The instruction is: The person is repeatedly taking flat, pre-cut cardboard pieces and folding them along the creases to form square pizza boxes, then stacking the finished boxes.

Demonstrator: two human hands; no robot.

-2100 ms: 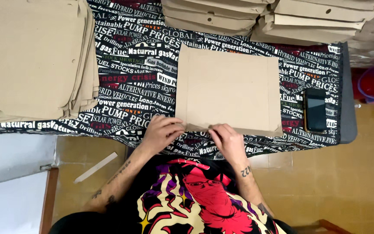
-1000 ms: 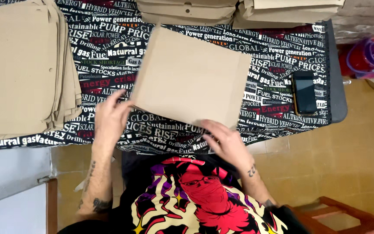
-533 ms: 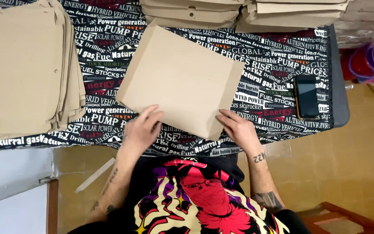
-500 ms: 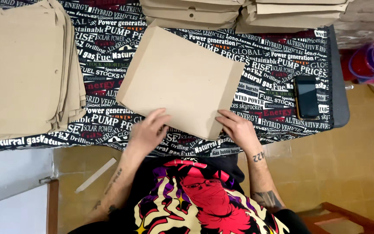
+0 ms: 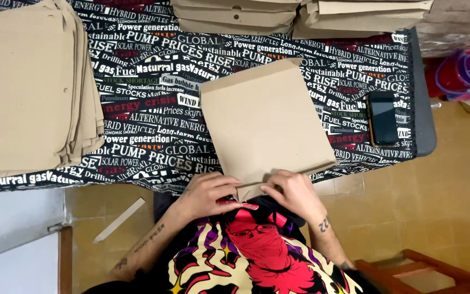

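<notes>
Newsprint-patterned tablecloth (image 5: 153, 103) bears a cardboard sheet (image 5: 265, 120); at six o'clock, left hand (image 5: 210, 195) and right hand (image 5: 295, 193) pinch its near flap, mid-fold, needing firm creasing.

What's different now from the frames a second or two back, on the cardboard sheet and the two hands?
The cardboard sheet has been turned on the table, its near corner now at the table edge. The left hand and right hand have closed in together on that near edge, pinching it. The flat stack, the folded boxes and the phone lie unchanged.
</notes>
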